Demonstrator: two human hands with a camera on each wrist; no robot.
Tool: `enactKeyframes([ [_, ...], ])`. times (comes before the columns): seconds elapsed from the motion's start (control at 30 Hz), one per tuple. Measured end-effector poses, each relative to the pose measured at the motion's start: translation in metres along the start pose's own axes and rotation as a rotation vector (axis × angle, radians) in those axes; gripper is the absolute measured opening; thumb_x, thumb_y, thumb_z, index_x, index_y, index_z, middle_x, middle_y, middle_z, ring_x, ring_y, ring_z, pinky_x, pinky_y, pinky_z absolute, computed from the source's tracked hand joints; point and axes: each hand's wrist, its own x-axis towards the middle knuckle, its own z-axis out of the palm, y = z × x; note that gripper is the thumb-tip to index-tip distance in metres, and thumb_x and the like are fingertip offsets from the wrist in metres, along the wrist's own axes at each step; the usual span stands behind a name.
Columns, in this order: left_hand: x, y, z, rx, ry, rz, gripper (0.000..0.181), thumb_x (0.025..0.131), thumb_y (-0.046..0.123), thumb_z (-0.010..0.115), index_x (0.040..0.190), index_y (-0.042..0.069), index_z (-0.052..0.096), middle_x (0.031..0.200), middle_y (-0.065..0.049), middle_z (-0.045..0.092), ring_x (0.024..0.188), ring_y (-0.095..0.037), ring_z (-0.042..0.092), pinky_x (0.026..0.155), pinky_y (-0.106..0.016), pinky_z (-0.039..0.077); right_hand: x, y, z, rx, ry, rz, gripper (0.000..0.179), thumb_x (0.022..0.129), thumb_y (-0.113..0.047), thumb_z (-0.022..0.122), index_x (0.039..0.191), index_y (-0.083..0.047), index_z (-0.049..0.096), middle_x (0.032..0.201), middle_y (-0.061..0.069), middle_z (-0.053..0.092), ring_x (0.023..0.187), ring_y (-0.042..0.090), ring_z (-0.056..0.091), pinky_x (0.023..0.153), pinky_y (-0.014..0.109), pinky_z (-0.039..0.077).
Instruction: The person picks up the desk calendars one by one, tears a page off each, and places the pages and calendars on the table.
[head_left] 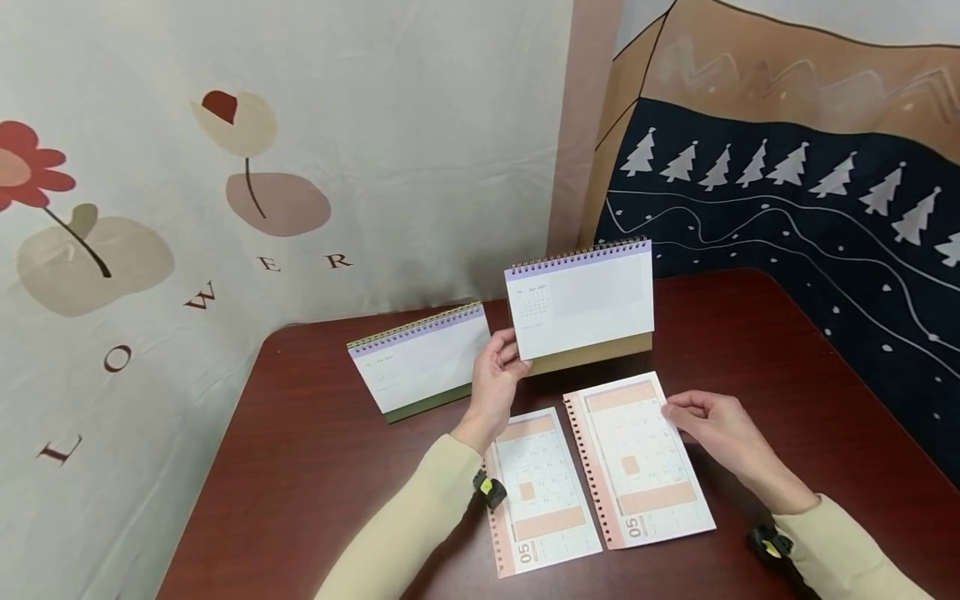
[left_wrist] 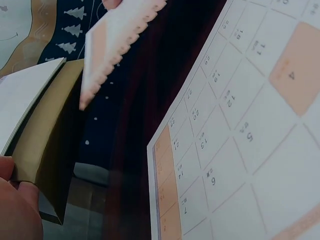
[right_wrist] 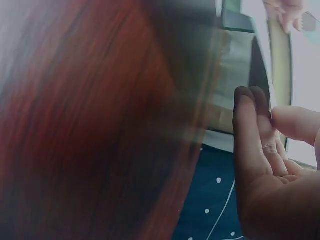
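My left hand [head_left: 495, 379] grips the lower left corner of a spiral-bound desk calendar [head_left: 592, 304] with a tan base. The left wrist view shows fingers and thumb around that tan base [left_wrist: 45, 125]. Between thumb and fingers, my right hand [head_left: 716, 433] pinches the right edge of a loose calendar page [head_left: 645, 467] with a punched pink left edge and a large 05. The right wrist view has this page nearly edge-on in the right hand [right_wrist: 270, 160]. A second, similar calendar page [head_left: 543, 496] lies on the table, partly behind the left wrist.
Another desk calendar [head_left: 423, 362] with a green base stands behind the left hand, at the back of the dark red table [head_left: 315, 500]. A printed cloth [head_left: 420, 150] hangs along the back, and a dark tree-patterned one [head_left: 757, 212] hangs at the right.
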Motion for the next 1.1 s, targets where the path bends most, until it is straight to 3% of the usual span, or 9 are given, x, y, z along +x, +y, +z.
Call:
enactKeyframes([
  [0.27,0.004,-0.001,0.0,0.004,-0.015,-0.017,0.042,0.093,-0.021,0.052,0.131,-0.006,0.058,0.132,-0.023,0.067,0.111,-0.019,0.066,0.088,-0.027,0.051,0.01,0.005,-0.002,-0.167,0.023,-0.063,0.027,0.1,-0.02,0.069,0.107,0.006,0.072,0.094,0.015,0.076,0.08,0.022,0.074,0.067,0.032,0.061],
  [0.57,0.007,-0.001,-0.001,0.046,-0.007,-0.042,0.043,0.094,-0.019,0.054,0.133,-0.002,0.059,0.131,-0.019,0.069,0.115,-0.022,0.067,0.092,-0.029,0.052,0.018,0.002,-0.005,-0.318,-0.003,-0.055,0.025,0.097,-0.02,0.07,0.101,0.004,0.075,0.084,0.006,0.073,0.073,0.017,0.063,0.062,0.033,0.05],
  [0.83,0.011,-0.004,-0.001,0.08,-0.018,-0.03,0.042,0.094,-0.019,0.053,0.133,-0.004,0.058,0.131,-0.022,0.068,0.114,-0.024,0.067,0.094,-0.03,0.052,0.019,-0.001,-0.022,-0.482,-0.013,-0.081,0.028,0.095,-0.022,0.071,0.101,0.005,0.076,0.086,0.011,0.074,0.072,0.02,0.061,0.061,0.036,0.049],
  [1.0,0.013,-0.006,0.0,0.072,-0.015,-0.033,0.041,0.094,-0.019,0.053,0.132,-0.005,0.058,0.131,-0.023,0.068,0.113,-0.023,0.067,0.093,-0.029,0.051,0.016,-0.003,-0.034,-0.488,0.033,-0.108,0.033,0.099,-0.027,0.068,0.106,0.005,0.074,0.092,0.018,0.074,0.073,0.021,0.062,0.062,0.038,0.05],
  [1.1,0.012,-0.007,0.0,0.072,-0.019,-0.038,0.041,0.094,-0.019,0.053,0.132,-0.005,0.058,0.131,-0.023,0.067,0.114,-0.024,0.066,0.094,-0.03,0.052,0.014,-0.004,-0.04,-0.441,0.042,-0.112,0.034,0.101,-0.032,0.065,0.11,0.0,0.075,0.101,0.017,0.075,0.083,0.025,0.066,0.069,0.04,0.052],
])
